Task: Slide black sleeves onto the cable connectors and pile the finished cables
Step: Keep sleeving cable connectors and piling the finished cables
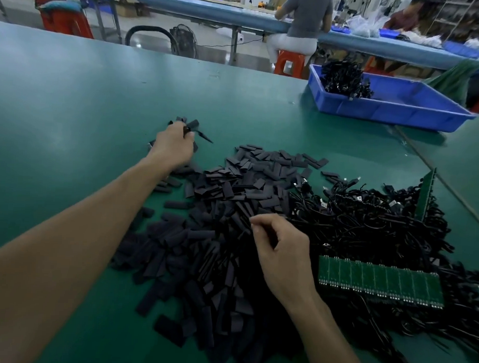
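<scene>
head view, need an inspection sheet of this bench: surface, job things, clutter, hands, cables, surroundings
surface: green table, with sleeves and cables spread over its near right part
job's things: large loose pile of black sleeves; a few more lie by the left hand
clutter: two green circuit strips, a flat board lying on the cables and a tilted board standing on edge
grippers: left hand reaches far and grips what looks like a sleeved cable; right hand is curled in a pinch over the sleeves, contents unclear
cables: tangled black cable heap right of the sleeves; more in the blue tray
surroundings: another bench behind, seated person on an orange stool
</scene>
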